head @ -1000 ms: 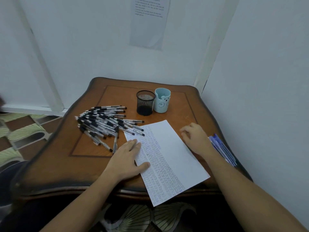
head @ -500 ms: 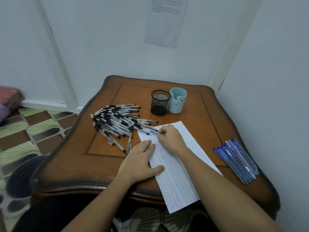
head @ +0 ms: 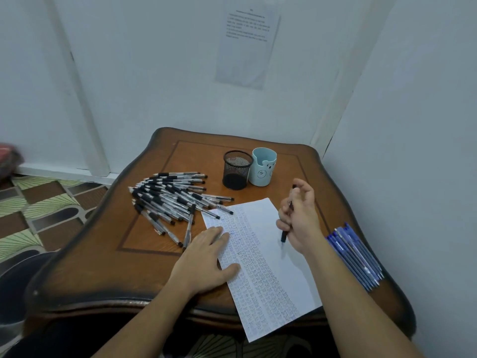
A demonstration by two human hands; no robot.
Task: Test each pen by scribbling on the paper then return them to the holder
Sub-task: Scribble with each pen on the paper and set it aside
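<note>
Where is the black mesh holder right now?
Head view: the mesh holder stands near the table's far edge, just left of the blue cup and beyond the pile of black pens.

The table (head: 144, 254) bears paper (head: 273, 267), black pens (head: 167, 200), blue pens (head: 356, 257), mesh holder (head: 237, 170), cup (head: 263, 170).

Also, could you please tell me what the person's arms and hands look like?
Both forearms are bare to the frame's edge, with no sleeves in view. The left hand and right hand are ungloved, and no watch, ring or bracelet shows on either wrist or any visible finger.
</note>
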